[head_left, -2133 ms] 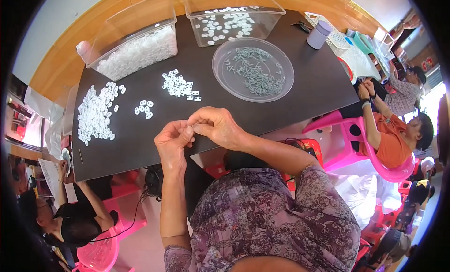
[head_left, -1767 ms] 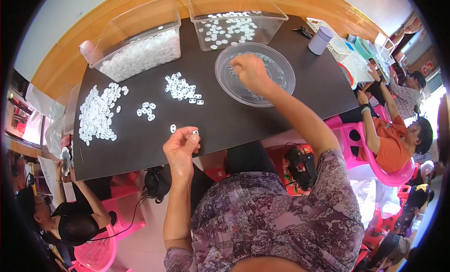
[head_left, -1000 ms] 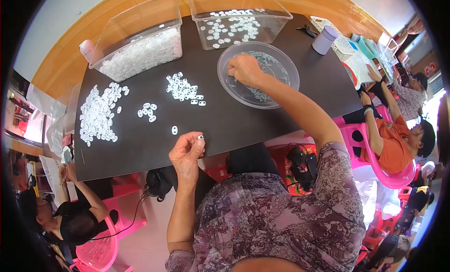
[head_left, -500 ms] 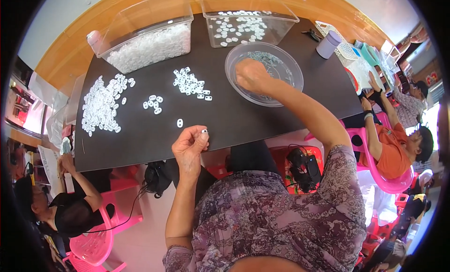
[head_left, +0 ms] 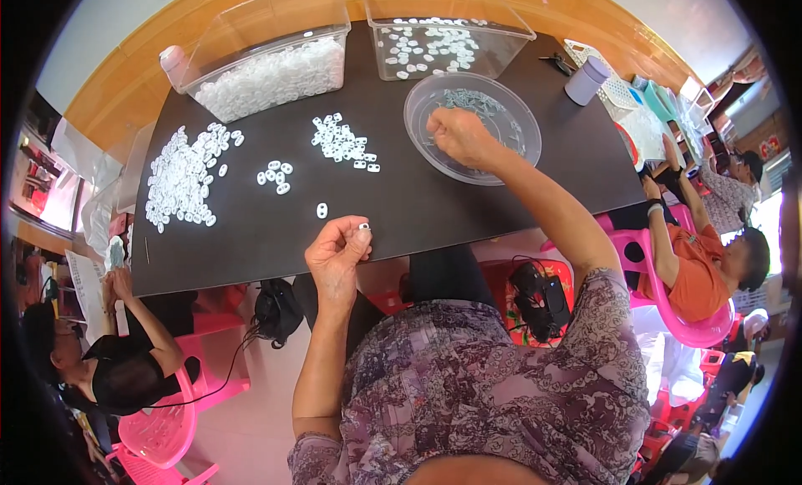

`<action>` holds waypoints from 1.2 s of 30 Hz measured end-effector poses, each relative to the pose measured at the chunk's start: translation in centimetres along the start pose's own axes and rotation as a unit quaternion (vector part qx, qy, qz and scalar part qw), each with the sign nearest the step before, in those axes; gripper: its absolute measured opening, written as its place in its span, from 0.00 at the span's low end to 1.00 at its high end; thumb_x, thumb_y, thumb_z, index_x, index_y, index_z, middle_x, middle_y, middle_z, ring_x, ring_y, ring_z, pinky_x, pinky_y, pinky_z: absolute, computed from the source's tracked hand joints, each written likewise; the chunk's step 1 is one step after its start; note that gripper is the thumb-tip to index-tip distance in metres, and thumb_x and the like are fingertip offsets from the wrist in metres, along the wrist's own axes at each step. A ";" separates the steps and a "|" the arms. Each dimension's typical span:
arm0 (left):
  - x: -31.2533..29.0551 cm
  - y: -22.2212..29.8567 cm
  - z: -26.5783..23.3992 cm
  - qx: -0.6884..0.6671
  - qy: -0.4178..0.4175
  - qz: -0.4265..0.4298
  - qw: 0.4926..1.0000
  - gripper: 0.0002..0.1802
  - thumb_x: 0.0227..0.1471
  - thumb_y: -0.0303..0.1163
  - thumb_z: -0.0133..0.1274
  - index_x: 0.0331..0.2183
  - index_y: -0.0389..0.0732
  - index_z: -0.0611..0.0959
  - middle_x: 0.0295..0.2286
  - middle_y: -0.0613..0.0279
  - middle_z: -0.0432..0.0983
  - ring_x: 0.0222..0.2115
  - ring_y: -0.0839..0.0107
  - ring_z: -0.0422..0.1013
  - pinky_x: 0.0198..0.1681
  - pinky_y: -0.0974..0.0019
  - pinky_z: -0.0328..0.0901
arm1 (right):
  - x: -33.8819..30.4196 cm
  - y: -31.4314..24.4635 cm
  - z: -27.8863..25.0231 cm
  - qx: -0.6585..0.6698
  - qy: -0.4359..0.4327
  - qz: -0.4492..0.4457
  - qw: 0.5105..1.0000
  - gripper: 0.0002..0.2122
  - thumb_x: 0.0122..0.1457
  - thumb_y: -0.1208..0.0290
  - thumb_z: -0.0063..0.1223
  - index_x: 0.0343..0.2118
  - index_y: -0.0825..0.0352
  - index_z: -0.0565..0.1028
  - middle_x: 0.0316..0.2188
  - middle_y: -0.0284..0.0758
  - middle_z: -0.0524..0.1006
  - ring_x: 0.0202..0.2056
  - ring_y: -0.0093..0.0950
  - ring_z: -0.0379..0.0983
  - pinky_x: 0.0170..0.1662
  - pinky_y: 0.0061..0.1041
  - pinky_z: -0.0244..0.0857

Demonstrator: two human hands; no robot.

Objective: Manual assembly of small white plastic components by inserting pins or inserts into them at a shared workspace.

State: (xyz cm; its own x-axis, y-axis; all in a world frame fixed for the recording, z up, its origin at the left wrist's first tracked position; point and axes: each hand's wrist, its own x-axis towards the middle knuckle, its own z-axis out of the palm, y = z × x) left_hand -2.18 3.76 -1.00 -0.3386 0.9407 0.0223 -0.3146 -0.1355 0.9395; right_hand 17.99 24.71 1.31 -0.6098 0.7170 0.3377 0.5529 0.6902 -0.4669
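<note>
Near the table's front edge, my left hand (head_left: 336,249) pinches a small white plastic piece (head_left: 364,227) between thumb and fingertip. My right hand (head_left: 464,137) is over the round clear basin (head_left: 412,144), its fingers closed; whatever they hold is too small to make out. Small grey-green pieces (head_left: 472,101) lie in the basin. Just beyond my left hand sits a single white two-holed oval piece (head_left: 322,210). Farther back are a small group of oval pieces (head_left: 276,176) and a pile of squarer white pieces (head_left: 340,139).
A large heap of white ovals (head_left: 182,177) covers the table's left. Behind stand a clear bin full of white pieces (head_left: 276,80) and a second bin (head_left: 388,66) with fewer. A lilac cup (head_left: 587,81) stands at the back right. People sit at both sides.
My right hand has shifted slightly within the basin area, its closed fingers turning a little. My left hand keeps its pinch on the white piece, almost unmoved.
</note>
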 end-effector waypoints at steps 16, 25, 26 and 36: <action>-0.1 -0.1 -0.2 -0.001 0.004 0.000 1.000 0.06 0.47 0.23 0.55 0.31 0.34 0.80 0.21 0.68 0.72 0.19 0.82 0.65 0.23 0.78 0.61 | -0.7 -0.4 -0.3 -0.045 -0.030 -0.001 0.999 0.03 0.48 0.76 0.49 0.24 0.68 0.70 0.23 0.41 0.71 0.31 0.40 0.68 0.36 0.35 0.61; 0.2 0.9 -0.3 -0.057 0.036 -0.034 0.997 0.08 0.47 0.23 0.54 0.33 0.31 0.78 0.23 0.63 0.72 0.19 0.78 0.64 0.22 0.76 0.60 | -2.0 -4.4 -1.9 -0.028 0.039 -0.055 0.997 0.02 0.49 0.75 0.49 0.26 0.67 0.72 0.24 0.42 0.71 0.32 0.43 0.66 0.37 0.38 0.59; 0.1 1.0 -0.4 -0.067 0.032 -0.036 0.997 0.08 0.48 0.23 0.54 0.33 0.31 0.78 0.23 0.62 0.72 0.19 0.78 0.64 0.21 0.76 0.60 | -2.2 -6.0 -2.2 -0.013 0.036 -0.063 0.997 0.03 0.49 0.76 0.50 0.28 0.67 0.73 0.25 0.40 0.72 0.32 0.39 0.68 0.37 0.33 0.61; -1.0 2.1 0.1 -0.092 0.024 -0.057 0.994 0.05 0.50 0.26 0.52 0.29 0.33 0.77 0.22 0.61 0.72 0.18 0.78 0.66 0.20 0.77 0.60 | -4.3 -14.5 2.1 0.337 -0.080 0.075 0.935 0.08 0.50 0.77 0.54 0.34 0.72 0.73 0.25 0.30 0.73 0.28 0.15 0.68 0.32 0.16 0.63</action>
State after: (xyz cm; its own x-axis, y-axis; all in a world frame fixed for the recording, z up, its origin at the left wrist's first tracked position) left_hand -2.47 2.59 0.96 -0.3328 0.9376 -0.1006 -0.5091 -0.0888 0.8561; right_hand 11.38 11.39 4.88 -0.6618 0.7390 0.1260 0.1877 0.3260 -0.9265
